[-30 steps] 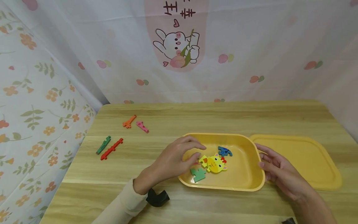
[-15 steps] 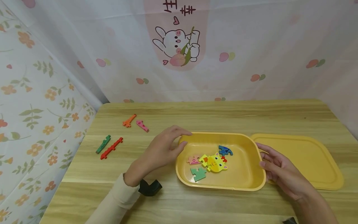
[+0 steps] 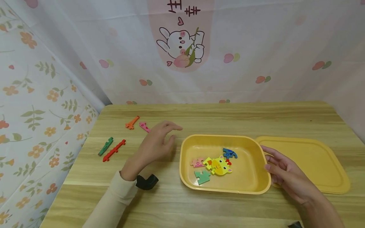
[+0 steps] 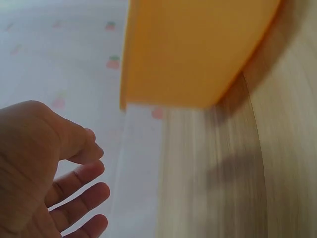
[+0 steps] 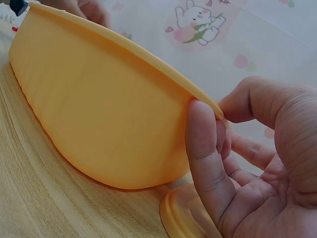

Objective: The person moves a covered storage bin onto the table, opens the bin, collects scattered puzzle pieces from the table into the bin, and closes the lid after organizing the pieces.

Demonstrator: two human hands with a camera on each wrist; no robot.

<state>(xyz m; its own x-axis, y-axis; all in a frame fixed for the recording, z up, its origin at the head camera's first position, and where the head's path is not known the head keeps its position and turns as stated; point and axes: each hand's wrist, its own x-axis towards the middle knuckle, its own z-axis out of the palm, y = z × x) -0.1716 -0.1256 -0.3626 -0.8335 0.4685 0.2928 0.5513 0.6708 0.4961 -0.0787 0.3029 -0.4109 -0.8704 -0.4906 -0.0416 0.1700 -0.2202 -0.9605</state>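
Observation:
My right hand (image 3: 289, 177) pinches the right end of a yellow plastic box (image 3: 248, 179), thumb at the rim and fingers against the outer wall, as the right wrist view shows. Inside the box lie a yellow giraffe-head puzzle piece (image 3: 221, 167), a pink puzzle piece (image 3: 197, 162), a green one (image 3: 202, 177) and a blue one (image 3: 229, 153). Left of the box, my left hand (image 3: 155, 141) hovers with loosely bent fingers, holding nothing. It partly covers a slim pink puzzle piece (image 3: 144, 126) on the table. The left wrist view shows the box's outer wall (image 4: 193, 54) beyond that hand.
A yellow lid (image 3: 316, 164) lies right of the box, partly behind my right hand. At the table's left are an orange piece (image 3: 131, 123), a green strip (image 3: 105, 146) and a red strip (image 3: 114, 151). Printed curtains (image 3: 245, 38) stand behind and at the left.
My left hand has withdrawn leftward from over the box, past its left rim, uncovering the pink piece inside. The right hand stays at the box's right end.

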